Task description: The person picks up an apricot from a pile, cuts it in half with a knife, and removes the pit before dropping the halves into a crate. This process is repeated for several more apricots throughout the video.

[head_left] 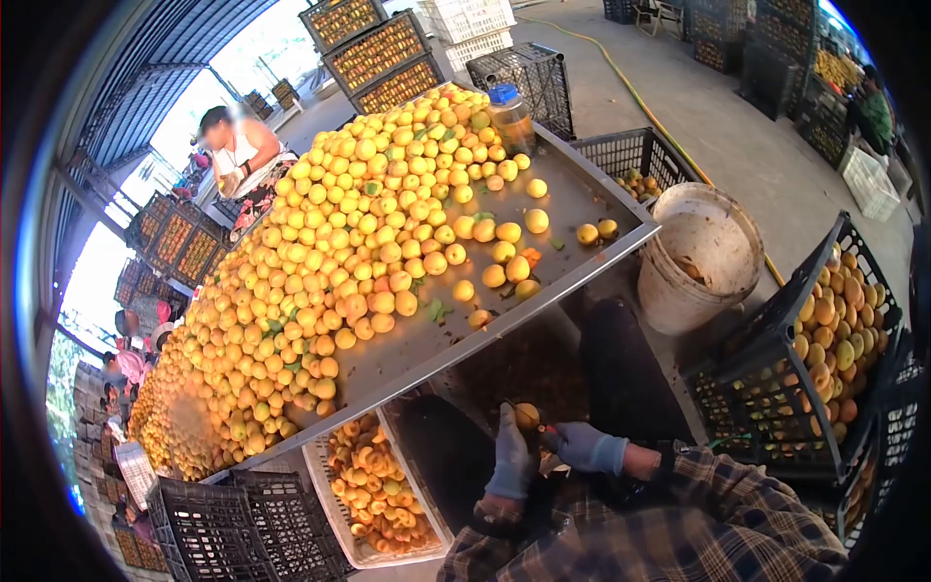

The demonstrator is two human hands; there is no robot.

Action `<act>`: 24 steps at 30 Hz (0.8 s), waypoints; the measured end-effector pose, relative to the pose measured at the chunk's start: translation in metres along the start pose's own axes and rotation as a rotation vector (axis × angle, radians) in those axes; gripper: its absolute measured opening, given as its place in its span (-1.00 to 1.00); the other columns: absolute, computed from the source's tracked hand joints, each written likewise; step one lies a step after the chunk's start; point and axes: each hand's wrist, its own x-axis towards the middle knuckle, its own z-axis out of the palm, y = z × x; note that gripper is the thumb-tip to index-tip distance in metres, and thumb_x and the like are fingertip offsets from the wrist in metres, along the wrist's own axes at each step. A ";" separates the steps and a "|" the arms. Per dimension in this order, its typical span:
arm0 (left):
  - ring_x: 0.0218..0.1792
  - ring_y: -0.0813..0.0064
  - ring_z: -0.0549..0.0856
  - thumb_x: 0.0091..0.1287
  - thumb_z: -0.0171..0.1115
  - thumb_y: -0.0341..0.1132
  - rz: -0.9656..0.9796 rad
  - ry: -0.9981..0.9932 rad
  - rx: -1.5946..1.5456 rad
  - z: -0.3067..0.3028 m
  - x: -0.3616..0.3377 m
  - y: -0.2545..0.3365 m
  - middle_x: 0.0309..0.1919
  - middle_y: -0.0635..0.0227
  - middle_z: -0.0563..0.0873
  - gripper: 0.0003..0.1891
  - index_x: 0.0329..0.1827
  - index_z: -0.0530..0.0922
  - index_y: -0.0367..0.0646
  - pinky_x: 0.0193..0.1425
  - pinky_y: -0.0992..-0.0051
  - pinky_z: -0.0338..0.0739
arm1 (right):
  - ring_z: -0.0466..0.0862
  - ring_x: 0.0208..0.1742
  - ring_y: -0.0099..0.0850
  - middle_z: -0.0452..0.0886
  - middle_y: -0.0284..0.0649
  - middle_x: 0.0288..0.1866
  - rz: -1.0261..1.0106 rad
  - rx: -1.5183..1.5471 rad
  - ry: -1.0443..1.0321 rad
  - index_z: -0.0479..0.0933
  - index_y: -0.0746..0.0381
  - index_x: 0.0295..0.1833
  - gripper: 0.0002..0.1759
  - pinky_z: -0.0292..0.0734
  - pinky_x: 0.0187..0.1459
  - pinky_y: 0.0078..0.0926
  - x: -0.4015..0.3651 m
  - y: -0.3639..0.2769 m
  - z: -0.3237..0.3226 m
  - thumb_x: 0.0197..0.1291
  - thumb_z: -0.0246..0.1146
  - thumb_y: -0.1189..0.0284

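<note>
I see the tray (pixel 405 556) left of the left fingers (pixel 506 425), which cup a fruit (pixel 527 416): probably light, tender, easily bruised, so I'd cradle its sides. Just right of it, the right fingers (pixel 565 438) pinch a mostly hidden red tool (pixel 550 429).

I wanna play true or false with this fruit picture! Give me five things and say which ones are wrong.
1. The left hand in a grey-blue glove holds a round yellow fruit. True.
2. The clear plastic jar on the grey metal table is topped in red. False: the jar's lid is blue.
3. The round, dirty white bucket is heaped with fruit. False: the bucket's inside walls show.
4. The white plastic crate beside the black crates holds orange fruit. True.
5. The right hand, gloved too, touches the table. False: the right hand is beside the left hand.
</note>
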 end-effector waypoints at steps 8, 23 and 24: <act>-0.14 0.25 0.67 0.48 -0.02 0.20 0.367 -0.089 0.424 0.004 -0.011 -0.002 -0.08 0.26 0.67 -0.45 0.07 0.52 -0.18 0.03 0.32 0.62 | 0.69 -0.05 -0.02 0.69 0.09 -0.13 0.055 -0.074 -0.041 0.57 0.32 -0.02 -0.44 0.54 -0.01 -0.20 0.002 -0.006 -0.003 0.47 -0.01 -0.01; -0.10 0.36 0.65 0.53 -0.09 0.15 -0.158 -0.456 -0.504 0.009 -0.019 0.019 -0.07 0.24 0.67 -0.49 0.04 0.52 -0.15 0.07 0.43 0.58 | 0.72 -0.22 0.02 0.71 0.03 -0.22 -0.324 -0.282 0.269 0.45 0.18 0.20 -0.37 0.61 -0.17 -0.17 -0.040 -0.033 -0.037 0.25 0.26 -0.08; -0.04 0.37 0.64 0.53 -0.08 0.15 0.233 -0.344 0.166 0.021 -0.034 0.021 -0.04 0.22 0.66 -0.48 0.07 0.50 -0.18 0.09 0.42 0.59 | 0.72 -0.22 0.02 0.71 0.03 -0.22 -0.316 -0.283 0.280 0.45 0.18 0.20 -0.37 0.61 -0.17 -0.17 -0.041 -0.040 -0.041 0.25 0.26 -0.08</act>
